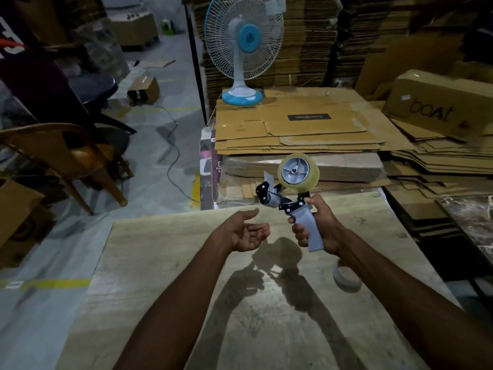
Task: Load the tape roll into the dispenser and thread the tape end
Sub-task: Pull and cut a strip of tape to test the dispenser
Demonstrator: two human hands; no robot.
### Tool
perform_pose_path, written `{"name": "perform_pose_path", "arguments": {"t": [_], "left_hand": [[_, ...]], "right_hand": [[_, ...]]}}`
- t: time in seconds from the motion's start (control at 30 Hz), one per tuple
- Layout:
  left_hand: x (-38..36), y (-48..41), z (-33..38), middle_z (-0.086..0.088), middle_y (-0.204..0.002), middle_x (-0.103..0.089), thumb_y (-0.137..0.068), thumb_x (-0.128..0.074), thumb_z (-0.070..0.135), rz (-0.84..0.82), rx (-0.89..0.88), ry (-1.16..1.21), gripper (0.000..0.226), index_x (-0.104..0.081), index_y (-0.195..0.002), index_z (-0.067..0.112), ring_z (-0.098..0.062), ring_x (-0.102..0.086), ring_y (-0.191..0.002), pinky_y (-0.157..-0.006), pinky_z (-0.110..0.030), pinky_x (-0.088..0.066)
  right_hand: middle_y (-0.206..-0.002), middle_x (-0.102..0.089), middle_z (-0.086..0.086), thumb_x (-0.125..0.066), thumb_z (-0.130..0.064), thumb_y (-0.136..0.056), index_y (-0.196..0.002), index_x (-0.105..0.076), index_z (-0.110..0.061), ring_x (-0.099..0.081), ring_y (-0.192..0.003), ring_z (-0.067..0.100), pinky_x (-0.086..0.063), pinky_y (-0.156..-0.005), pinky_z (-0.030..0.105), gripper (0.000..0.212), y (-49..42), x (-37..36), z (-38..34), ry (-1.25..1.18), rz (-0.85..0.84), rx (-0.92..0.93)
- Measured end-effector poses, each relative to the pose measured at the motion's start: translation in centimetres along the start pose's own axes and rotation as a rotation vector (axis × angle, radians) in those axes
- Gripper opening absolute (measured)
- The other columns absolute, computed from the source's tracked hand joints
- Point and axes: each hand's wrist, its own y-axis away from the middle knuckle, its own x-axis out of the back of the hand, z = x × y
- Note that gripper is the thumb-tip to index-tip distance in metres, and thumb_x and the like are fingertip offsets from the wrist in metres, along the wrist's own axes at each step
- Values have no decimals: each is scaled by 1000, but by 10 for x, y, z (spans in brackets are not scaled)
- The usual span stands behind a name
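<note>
You are in a packing warehouse. Flattened cardboard boxes (298,129) lie stacked beside your work table (165,263). Taller cardboard stacks (333,36) line the back, with yellow floor markings (53,283) alongside.

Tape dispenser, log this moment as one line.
right hand: grips dispenser handle | tape roll: mounted | left hand: open, empty

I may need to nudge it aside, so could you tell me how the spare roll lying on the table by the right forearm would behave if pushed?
The spare roll lies flat, so it would probably slide, not roll. It looks thin, likely light.
</note>
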Motion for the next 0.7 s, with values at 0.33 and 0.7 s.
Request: {"name": "perform_pose_path", "arguments": {"t": [0.33, 0.7], "left_hand": [[-13, 1, 22, 0, -56, -63, -101, -56, 12, 289, -373, -438, 19, -67, -86, 6, -7, -55, -41, -40, -16, -36], [8, -9, 34, -3, -69, -61, -103, -57, 14, 365, -407, -472, 21, -61, -82, 11, -8, -58, -50, -46, -15, -42]], "right_hand": [[-69, -48, 9, -41, -59, -89, -81, -56, -8, -39, -54, 20, -33, -52, 31, 54, 8, 14, 13, 175, -49, 69], [-67, -44, 6, -43, -56, -88, -79, -56, -9, -43, -56, 19, -37, -56, 31, 50, 8, 21, 28, 170, 8, 80]]}}
